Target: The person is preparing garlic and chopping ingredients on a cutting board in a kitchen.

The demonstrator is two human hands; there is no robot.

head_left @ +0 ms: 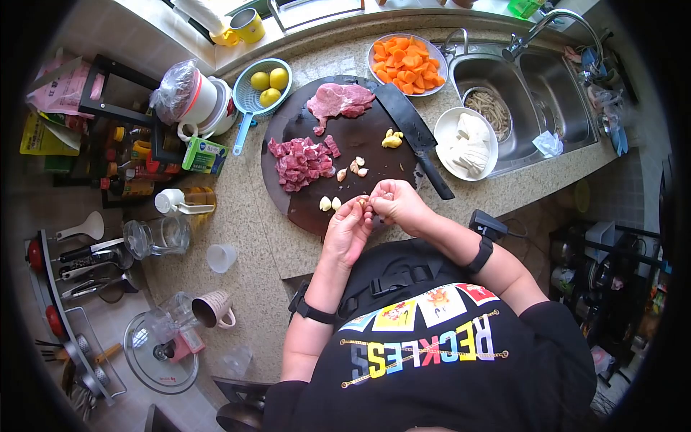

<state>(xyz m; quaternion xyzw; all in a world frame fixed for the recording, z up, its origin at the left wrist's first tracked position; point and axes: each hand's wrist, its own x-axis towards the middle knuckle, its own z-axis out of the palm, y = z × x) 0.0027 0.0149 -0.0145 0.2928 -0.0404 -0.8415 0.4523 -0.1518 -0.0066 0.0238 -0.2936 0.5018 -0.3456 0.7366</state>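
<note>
Over the near edge of a round dark cutting board (284, 189), my left hand (348, 229) and my right hand (400, 206) meet, fingertips pinched together. A garlic clove (363, 204) shows between them, partly covered by the fingers. Two pale peeled garlic cloves (330, 204) lie to the left of my hands. Farther up the board are several unpeeled cloves (358, 166) and a piece of ginger (392, 138). Cubed raw meat (302, 163) is heaped on the left, with a larger slab of meat (340, 100) behind. A black cleaver (407, 119) rests across the board's right edge.
Right of the board stand a plate of cut carrots (408, 65), a bowl of white pieces (465, 144) and a double sink (529, 101). A blue strainer (263, 85) with yellow-green fruit is at the back left. A mug (213, 309) and glass jar (157, 237) sit left.
</note>
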